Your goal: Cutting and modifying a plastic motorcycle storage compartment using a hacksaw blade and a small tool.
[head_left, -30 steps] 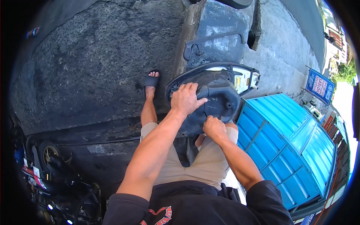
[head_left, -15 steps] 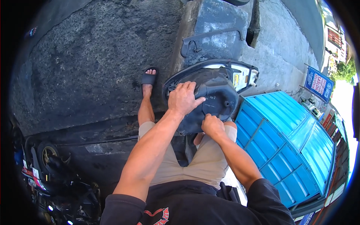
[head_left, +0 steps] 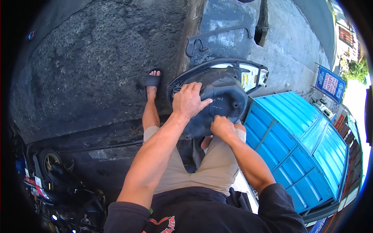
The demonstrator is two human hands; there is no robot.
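Note:
A black plastic scooter body panel (head_left: pixel 223 97) rests against my knees, its dark inner side facing up, with a white and yellow part (head_left: pixel 250 75) at its far edge. My left hand (head_left: pixel 189 100) lies spread on the panel's left side, fingers pressing on it. My right hand (head_left: pixel 220 126) is closed on the panel's near edge, just above my right knee. I wear tan shorts, and a black sandal (head_left: pixel 152 80) is on my left foot.
A blue corrugated metal box (head_left: pixel 299 143) stands close on the right. A concrete slab with a dark handle piece (head_left: pixel 217 37) lies ahead. Rough asphalt (head_left: pixel 89 70) spreads to the left. A parked motorbike with a wheel (head_left: pixel 50 163) is at the lower left.
The panel and both hands sit slightly lower and more to the left. My left hand has shifted a little across the panel; the right keeps its grip on the near edge.

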